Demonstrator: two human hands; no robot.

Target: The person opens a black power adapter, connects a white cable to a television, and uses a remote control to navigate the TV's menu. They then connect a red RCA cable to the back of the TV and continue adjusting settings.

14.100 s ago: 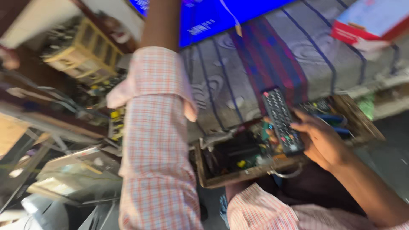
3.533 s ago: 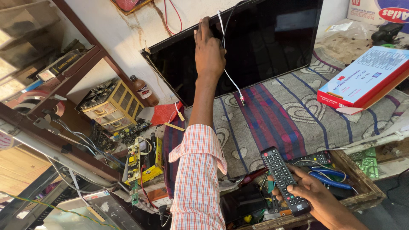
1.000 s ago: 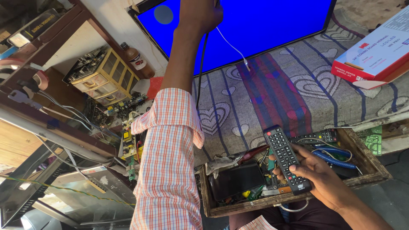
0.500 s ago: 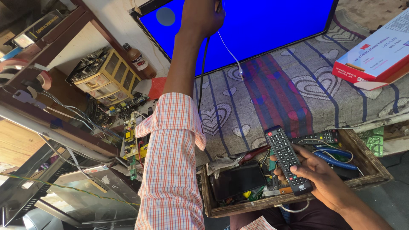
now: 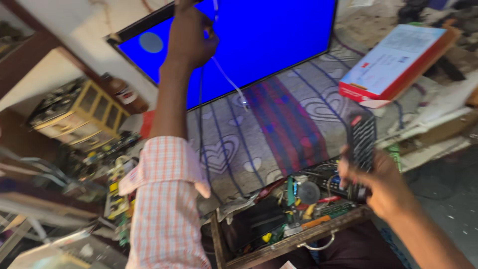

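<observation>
Television (image 5: 259, 45) leans against the wall, lying on a patterned cloth (image 5: 279, 119); screen lit plain blue. Left hand (image 5: 191, 37) grips its top edge, fingers curled around. Right hand (image 5: 381, 182) closed around black remote control (image 5: 361, 149), pointed screenward, above an open tool drawer (image 5: 298, 234). Picture content not yet showing.

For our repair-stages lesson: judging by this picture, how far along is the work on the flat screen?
Done: the screen glows blue, so it is powered. In hand: the left hand grips its top edge by the white cable; the right hand raises the remote. Left: the tool drawer lies open.
</observation>
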